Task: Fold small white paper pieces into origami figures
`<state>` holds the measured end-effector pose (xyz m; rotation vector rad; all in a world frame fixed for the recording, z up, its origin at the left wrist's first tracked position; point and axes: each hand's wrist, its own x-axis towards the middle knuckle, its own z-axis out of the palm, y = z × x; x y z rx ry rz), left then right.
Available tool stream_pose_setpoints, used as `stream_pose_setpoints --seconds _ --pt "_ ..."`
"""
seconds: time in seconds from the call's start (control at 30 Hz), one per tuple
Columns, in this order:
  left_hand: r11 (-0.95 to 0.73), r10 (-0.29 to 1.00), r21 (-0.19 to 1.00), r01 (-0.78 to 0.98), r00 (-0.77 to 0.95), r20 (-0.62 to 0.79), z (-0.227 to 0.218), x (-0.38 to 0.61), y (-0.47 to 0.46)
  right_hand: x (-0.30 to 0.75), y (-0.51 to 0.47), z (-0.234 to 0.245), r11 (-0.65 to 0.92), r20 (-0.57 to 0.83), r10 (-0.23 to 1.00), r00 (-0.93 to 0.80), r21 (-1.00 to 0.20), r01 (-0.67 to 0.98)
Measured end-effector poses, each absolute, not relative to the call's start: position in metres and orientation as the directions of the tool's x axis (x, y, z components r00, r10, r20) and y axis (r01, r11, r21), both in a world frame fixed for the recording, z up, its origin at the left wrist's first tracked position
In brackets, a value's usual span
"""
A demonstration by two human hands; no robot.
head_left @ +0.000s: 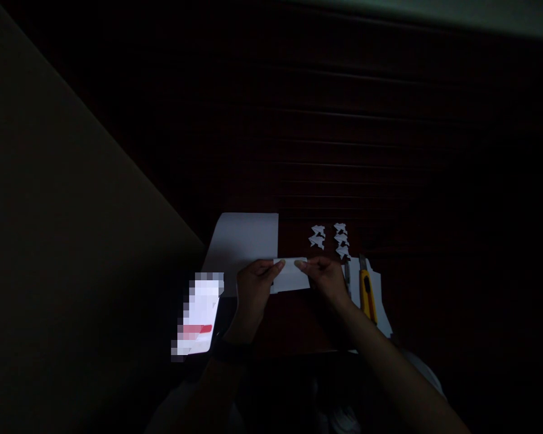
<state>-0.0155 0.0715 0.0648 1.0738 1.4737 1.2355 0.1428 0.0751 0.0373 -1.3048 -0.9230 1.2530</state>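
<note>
A small white paper piece (291, 275) lies on the dark wooden table, folded into a rectangle. My left hand (252, 288) pinches its left end, thumb and fingers pressed on the upper left corner. My right hand (324, 278) pinches its right end at the top edge. Both hands are closed on the paper. A larger white sheet (244, 241) lies just behind the left hand.
Several small folded white paper figures (330, 238) sit in two rows behind the right hand. A yellow utility knife (367, 290) rests on a white sheet (379, 301) at the right. A lit phone screen (200, 313) glows at the left. The room is very dark.
</note>
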Motion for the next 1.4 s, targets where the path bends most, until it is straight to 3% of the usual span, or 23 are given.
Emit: stream_pose_setpoints --seconds 0.3,0.57,1.1,1.27,1.4 --pt "0.109 0.967 0.989 0.102 -0.241 -0.081 0.07 -0.016 0.073 0.141 0.073 0.046 -0.111 -0.118 0.983 0.14 -0.992 -0.055" --pt "0.161 0.986 0.987 0.0 -0.044 -0.161 0.068 -0.012 0.07 0.141 0.073 0.044 -0.088 -0.099 0.985 0.139 -0.993 -0.083" --pt "0.18 0.982 0.984 -0.012 -0.062 -0.181 0.078 -0.013 0.07 0.148 0.076 0.041 -0.081 -0.086 0.996 0.033 -0.989 -0.124" --pt "0.192 0.981 0.98 -0.053 -0.013 -0.193 0.073 -0.014 0.07 0.15 0.078 0.04 -0.054 -0.062 0.993 0.1 -0.995 -0.082" --pt "0.197 0.977 0.975 -0.101 -0.067 -0.204 0.068 -0.015 0.071 0.149 0.079 0.036 -0.061 -0.074 0.986 0.152 -0.994 -0.087"
